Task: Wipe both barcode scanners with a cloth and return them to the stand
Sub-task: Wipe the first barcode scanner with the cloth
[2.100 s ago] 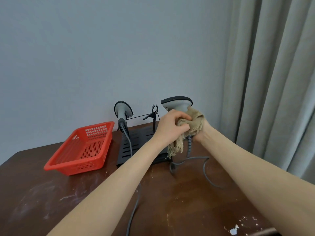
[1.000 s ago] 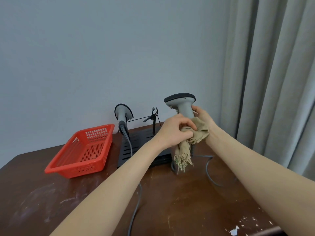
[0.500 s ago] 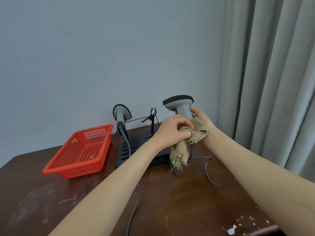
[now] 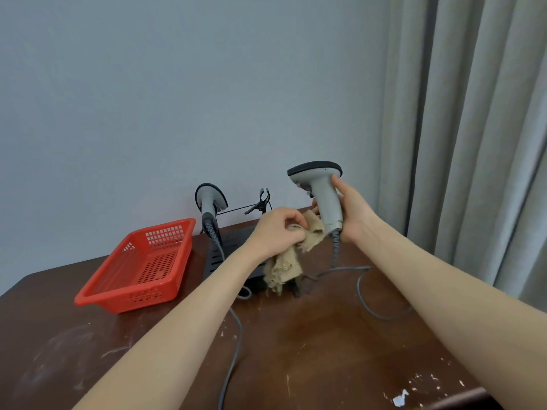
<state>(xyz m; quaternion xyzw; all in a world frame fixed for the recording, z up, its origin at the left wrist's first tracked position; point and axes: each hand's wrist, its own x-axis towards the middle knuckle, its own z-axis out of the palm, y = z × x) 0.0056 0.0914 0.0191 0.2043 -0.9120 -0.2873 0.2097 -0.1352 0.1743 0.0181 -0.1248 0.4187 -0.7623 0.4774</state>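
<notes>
The right hand [image 4: 352, 214] grips one scanner [image 4: 321, 190] above the table, the left hand [image 4: 276, 229] bunches the cloth [image 4: 310, 232] beside its grip: wiping in hand, next likely reseating it on the stand [image 4: 228, 247].

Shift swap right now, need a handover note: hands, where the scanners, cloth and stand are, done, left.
Right hand: grips the handle of the raised scanner, off the stand, cable trailing to the table.
Left hand: holds the cloth bunched against that scanner's lower handle.
Second scanner: upright at the back left of the stand.
Done: wiping of the raised scanner is under way; whether the second one was wiped cannot be told.
Left: finish wiping, put it back on the stand, and wipe the second scanner if needed.
</notes>
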